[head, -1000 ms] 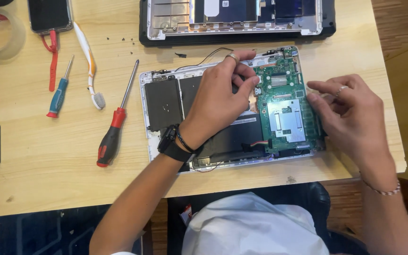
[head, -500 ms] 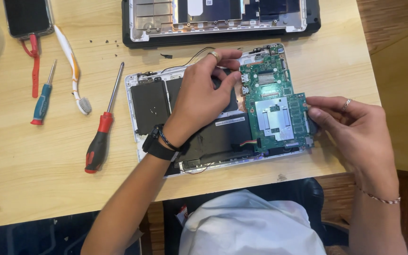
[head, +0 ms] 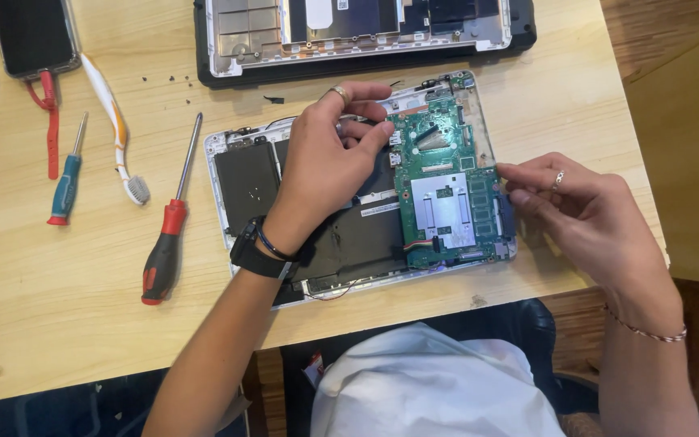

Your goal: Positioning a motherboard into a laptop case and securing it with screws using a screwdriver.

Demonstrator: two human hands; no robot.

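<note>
An opened laptop base (head: 236, 150) lies on the wooden table with a green circuit board (head: 446, 198) in its right half and a black battery (head: 366, 239) at the middle. My left hand (head: 329, 154) rests over the base, fingertips pinching the board's upper left edge. My right hand (head: 576, 210) grips the board's right edge with thumb and fingers. The board looks slightly tilted in the case.
A second laptop shell (head: 366, 32) lies at the table's far edge. A red-handled screwdriver (head: 167, 235), a small blue screwdriver (head: 66, 178), a toothbrush (head: 115, 129) and a phone (head: 34, 36) sit to the left. Small loose screws (head: 163, 79) lie near the shell.
Both hands stay on the green board. My left fingers have shifted slightly on the board's upper left edge, and the view has drifted a little.
</note>
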